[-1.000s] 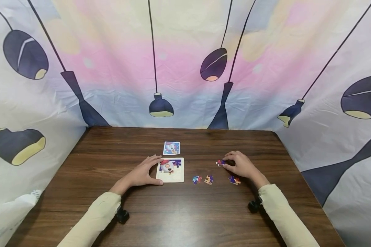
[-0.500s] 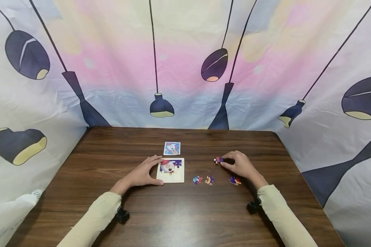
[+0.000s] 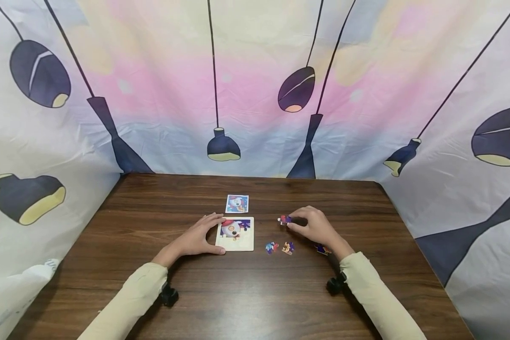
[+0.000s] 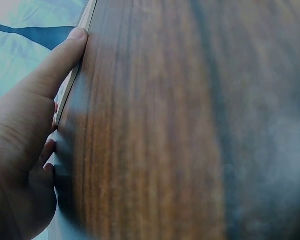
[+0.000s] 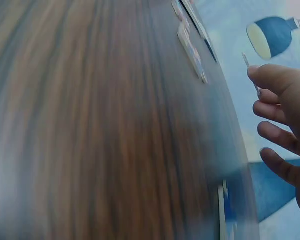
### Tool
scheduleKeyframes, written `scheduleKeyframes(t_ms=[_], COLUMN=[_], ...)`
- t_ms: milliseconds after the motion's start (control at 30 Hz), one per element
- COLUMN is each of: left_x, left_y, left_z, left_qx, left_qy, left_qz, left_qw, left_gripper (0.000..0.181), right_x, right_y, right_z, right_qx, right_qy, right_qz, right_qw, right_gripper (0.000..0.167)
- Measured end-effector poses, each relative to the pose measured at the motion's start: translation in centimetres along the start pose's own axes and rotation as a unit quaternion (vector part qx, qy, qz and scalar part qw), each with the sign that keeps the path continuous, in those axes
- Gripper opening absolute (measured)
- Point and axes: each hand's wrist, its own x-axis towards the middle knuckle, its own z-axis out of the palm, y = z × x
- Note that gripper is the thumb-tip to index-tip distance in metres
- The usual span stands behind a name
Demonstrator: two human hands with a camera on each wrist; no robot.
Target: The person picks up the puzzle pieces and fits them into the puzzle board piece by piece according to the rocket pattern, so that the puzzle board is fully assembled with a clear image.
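In the head view my left hand (image 3: 194, 237) holds a square jigsaw puzzle board (image 3: 245, 243) by its left side, thumb at the near edge and fingers at the far corner. The board shows a partly filled picture with a white character and a red cap. My right hand (image 3: 316, 225) pinches a red and purple puzzle piece (image 3: 284, 220) between thumb and fingers, right of the board. The right wrist view shows this piece (image 5: 252, 75) thin and edge-on, raised off the table. Two loose puzzle pieces lie together, a blue-red one (image 3: 271, 247) and an orange-purple one (image 3: 287, 248).
Another puzzle piece (image 3: 322, 249) lies under the right wrist, partly hidden. A small picture card (image 3: 237, 204) lies just beyond the board. All rests on a brown wooden table (image 3: 238, 293), with a printed cloth backdrop (image 3: 255, 94) behind it.
My right hand has lifted its puzzle piece and carried it left toward the board. My left hand stays at the board's left side.
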Motion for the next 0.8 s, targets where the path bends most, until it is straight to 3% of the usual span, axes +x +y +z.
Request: scheduleKeyframes(t_ms=[200,800], left_x=[0.0,-0.1], left_y=[0.0,0.3], left_z=[0.0,-0.2], left_qx=[-0.001,-0.003], left_qy=[-0.002,-0.005], left_qz=[-0.001,0.000], left_qw=[1.0000,1.0000], left_gripper=[0.106,0.105], right_x=[1.3,3.9], right_y=[-1.6,-5.8], right_z=[1.3,4.3], right_qx=[0.007,0.018], right_qy=[-0.008,-0.056], right_qz=[-0.023,-0.043], right_qw=[0.9997,0.9973], right_gripper=[0.029,0.030])
